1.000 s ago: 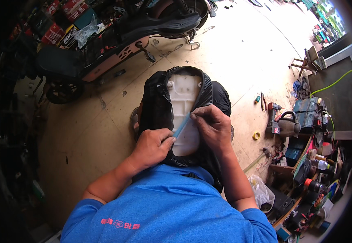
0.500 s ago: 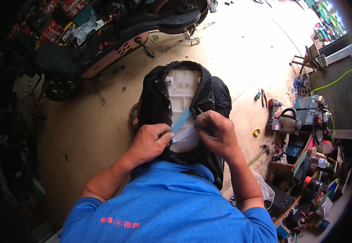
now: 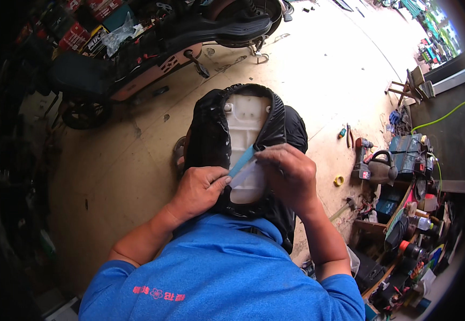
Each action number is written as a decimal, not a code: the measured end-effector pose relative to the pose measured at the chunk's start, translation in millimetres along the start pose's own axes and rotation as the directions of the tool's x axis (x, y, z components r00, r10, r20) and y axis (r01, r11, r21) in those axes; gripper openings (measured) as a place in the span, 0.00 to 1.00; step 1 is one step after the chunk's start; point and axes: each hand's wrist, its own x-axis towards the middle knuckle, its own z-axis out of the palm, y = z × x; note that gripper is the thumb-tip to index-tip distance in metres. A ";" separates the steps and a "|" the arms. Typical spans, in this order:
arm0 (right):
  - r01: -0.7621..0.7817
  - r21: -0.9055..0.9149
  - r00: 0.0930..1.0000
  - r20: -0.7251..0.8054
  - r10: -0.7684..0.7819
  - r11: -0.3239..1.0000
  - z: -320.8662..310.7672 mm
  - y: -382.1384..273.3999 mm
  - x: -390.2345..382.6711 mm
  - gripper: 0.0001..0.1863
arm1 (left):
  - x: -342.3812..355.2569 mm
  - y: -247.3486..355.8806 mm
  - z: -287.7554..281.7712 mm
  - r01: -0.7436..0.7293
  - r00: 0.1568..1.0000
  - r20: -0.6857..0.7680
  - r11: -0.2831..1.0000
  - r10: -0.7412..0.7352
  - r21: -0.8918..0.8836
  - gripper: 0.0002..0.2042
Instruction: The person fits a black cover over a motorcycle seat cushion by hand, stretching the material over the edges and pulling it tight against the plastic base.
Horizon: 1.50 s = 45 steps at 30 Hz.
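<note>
On my lap rests an upturned seat with a white plastic base (image 3: pixel 247 117), ringed by a gathered black cover (image 3: pixel 211 128). A blue strip (image 3: pixel 242 162) runs slantwise across the base, and a paler, translucent strip (image 3: pixel 244 175) lies alongside it. My left hand (image 3: pixel 200 187) pinches the lower left ends of the strips between thumb and fingertips. On the other side, my right hand (image 3: pixel 291 171) is closed near the upper right ends, by the cover's edge. Its fingers partly hide what they grip, but the pale strip leads into them.
An electric scooter (image 3: pixel 179 45) stands at the far left. To the right on the floor are pliers (image 3: pixel 349 136), a cordless drill (image 3: pixel 362 158), a yellow tape roll (image 3: pixel 339 181) and a hammer (image 3: pixel 345 208). Beyond them sit a toolbox (image 3: pixel 406 152) and cluttered parts.
My right hand has shifted slightly, its fingers stretching further over toward the strip. The pale strip now lies straighter, closer to the blue one. My left hand keeps its pinch.
</note>
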 end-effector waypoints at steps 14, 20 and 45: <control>-0.143 -0.075 0.990 0.006 0.144 0.987 25.0 24.6 7.4 0.12 | 0.4 7.7 -0.4 -0.040 0.999 0.010 0.995 0.040 0.094 0.07; 0.025 -0.306 0.990 0.141 0.020 0.952 22.6 20.6 17.2 0.13 | 2.0 6.9 4.2 -0.101 0.994 -0.011 0.976 0.105 0.194 0.08; -0.574 0.116 0.813 -0.042 0.581 0.811 2.6 39.6 -15.8 0.42 | -2.1 -29.0 0.7 0.212 0.907 -0.326 0.958 -0.266 -0.193 0.49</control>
